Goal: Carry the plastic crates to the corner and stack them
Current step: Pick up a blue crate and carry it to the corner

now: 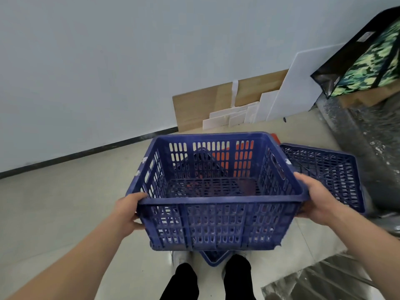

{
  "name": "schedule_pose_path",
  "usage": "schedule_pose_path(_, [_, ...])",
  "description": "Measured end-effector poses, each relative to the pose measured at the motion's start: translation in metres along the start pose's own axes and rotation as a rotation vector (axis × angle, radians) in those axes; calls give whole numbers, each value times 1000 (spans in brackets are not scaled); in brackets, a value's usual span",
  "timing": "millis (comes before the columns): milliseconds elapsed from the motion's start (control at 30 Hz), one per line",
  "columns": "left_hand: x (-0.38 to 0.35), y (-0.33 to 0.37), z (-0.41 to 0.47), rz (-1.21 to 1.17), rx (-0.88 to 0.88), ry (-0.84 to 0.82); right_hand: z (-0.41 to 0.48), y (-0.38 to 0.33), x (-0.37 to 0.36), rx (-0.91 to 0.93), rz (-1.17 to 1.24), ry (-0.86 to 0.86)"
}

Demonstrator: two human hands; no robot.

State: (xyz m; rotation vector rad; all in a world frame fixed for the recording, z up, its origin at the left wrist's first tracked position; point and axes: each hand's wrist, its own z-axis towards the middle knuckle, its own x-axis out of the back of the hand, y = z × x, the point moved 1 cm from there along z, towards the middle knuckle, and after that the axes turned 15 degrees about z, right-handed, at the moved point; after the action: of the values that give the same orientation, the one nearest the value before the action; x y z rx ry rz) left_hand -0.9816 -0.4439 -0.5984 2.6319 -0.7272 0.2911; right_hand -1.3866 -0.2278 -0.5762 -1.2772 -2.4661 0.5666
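Crate (216, 224) in the air, blue plastic, held level above the floor (65, 213)! Left hand (129, 210) and right hand (313, 198) each clamp a near corner, fingers (138, 225) curled round the rim. Second blue crate (324, 167) sits just behind, right.

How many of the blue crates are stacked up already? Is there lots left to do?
No finished stack shows yet. In hand: the left hand and right hand hold one blue crate by its near rim, off the floor. Left to do: a second crate lies to the right, and a blue corner peeks out beneath the held one.
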Motion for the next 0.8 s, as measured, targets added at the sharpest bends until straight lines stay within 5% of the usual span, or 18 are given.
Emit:
schedule_pose_path(167, [15, -18, 10, 61, 21, 25, 15, 22, 4, -30, -288, 113])
schedule_pose_path(400, [-4, -54, 25, 331, -10, 214, 38, 76, 19, 305, -710, 301])
schedule_pose_path(800, [-35, -92, 55, 417, -133, 321, 71, 96, 38, 461, -669, 291])
